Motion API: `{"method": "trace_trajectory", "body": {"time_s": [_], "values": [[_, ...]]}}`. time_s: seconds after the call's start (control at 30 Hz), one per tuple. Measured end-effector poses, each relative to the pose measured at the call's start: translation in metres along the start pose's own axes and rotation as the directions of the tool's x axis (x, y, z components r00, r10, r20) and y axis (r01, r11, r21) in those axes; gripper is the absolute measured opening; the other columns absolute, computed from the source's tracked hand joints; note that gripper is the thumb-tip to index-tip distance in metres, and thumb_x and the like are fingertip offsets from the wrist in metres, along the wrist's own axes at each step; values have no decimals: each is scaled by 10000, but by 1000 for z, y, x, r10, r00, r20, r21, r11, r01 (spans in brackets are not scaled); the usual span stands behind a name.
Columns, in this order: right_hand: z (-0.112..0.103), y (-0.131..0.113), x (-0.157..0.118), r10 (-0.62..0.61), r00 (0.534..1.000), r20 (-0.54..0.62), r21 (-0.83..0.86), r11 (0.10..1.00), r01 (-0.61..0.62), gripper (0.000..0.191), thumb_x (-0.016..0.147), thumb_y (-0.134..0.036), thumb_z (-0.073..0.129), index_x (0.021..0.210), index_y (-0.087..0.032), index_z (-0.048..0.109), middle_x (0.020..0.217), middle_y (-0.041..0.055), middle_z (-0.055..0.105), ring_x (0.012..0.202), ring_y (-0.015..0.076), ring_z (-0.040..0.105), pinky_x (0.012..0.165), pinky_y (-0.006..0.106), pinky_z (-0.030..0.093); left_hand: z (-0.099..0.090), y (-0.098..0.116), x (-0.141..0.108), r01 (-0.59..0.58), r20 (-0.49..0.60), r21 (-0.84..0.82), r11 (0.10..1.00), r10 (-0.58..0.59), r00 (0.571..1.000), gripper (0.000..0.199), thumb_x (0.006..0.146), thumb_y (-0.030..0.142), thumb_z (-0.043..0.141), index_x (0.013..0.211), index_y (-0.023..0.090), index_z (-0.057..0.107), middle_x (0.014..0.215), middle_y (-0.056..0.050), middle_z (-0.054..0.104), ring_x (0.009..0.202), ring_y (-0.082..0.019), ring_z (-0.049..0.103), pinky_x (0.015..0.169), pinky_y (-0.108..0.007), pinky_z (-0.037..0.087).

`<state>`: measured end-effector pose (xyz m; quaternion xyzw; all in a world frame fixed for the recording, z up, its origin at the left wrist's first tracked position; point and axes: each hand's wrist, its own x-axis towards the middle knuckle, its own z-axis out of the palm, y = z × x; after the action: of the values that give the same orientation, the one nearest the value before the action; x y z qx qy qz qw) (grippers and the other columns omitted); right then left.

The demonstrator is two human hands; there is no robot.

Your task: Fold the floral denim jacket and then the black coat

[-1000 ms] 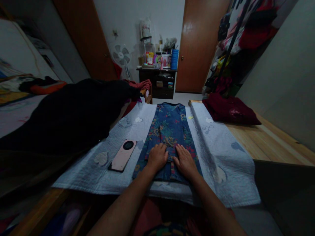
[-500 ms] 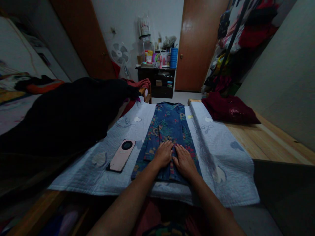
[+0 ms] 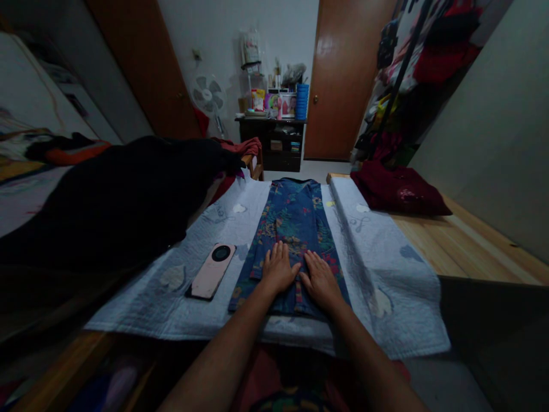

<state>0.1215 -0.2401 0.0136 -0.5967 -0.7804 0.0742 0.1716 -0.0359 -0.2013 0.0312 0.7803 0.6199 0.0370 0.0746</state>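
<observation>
A: Where to look first?

B: At the floral garment (image 3: pixel 295 212), folded flat at the centre, running from 12 o'clock down to 6 on the pale quilt (image 3: pixel 386 252). Dark edging at the 12 o'clock end.

A: And the grip?

B: Closed on nothing, either side. Left hand (image 3: pixel 279 272) palm down on the cloth, fingers stretched toward 12, thumb out toward 3. Right hand (image 3: pixel 321 280) just beside, at about 3 o'clock from the left, palm down too, fingers lightly spread. No fabric visibly pinched; impossible to tell the pressure.

A: Best way through the step, apparently smoothing?

B: Press with whole palms, not fingertips alone. Stroke outward, left toward 9 o'clock, right toward 3, with even weight, so as not to drag the upper layer off the lower. Watch the narrow reddish strip (image 3: pixel 298 292) between the hands, toward 6: likely to bend under a careless sweep.

A: Any trouble from the quilt?

B: Likely to creep under too much sideways push, so better to bear down. Note the long crease at 3 o'clock from the garment.

A: Further out?

B: Mind the phone (image 3: pixel 210 274) at 9 o'clock from the left hand; stop short of a wide sweep there. Beyond, black cloth (image 3: pixel 120 194) toward 10 and a maroon top (image 3: pixel 398 189) toward 2, both well apart from the hands.
</observation>
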Motion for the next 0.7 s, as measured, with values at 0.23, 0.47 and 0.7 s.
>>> {"method": "trace_trajectory", "body": {"time_s": [0.23,0.47,0.7], "values": [[-20,5,16,50,996,68,178,982,-62,483,917,-312,418,1342,-99,508,1389,132,525,1307,228,453,1103,367,324,9,-3,-4,-36,-113,41,999,41,993,655,954,493,302,1481,104,289,1561,-157,248,1444,-276,210,1155,-452,208],[-12,-5,37,28,999,23,78,996,-30,504,916,-187,346,1408,-117,433,1499,95,394,1407,208,292,1135,383,249,11,-2,-6,-39,-156,38,999,45,987,612,946,418,338,1470,103,319,1556,-148,267,1440,-269,223,1156,-457,209],[-5,-8,31,119,987,106,-101,989,-108,546,941,-361,375,1466,-211,359,1556,42,287,1426,239,238,1146,436,160,11,2,-6,-7,-156,36,999,12,988,619,911,364,369,1464,88,327,1547,-153,286,1435,-263,237,1153,-464,210]]}}
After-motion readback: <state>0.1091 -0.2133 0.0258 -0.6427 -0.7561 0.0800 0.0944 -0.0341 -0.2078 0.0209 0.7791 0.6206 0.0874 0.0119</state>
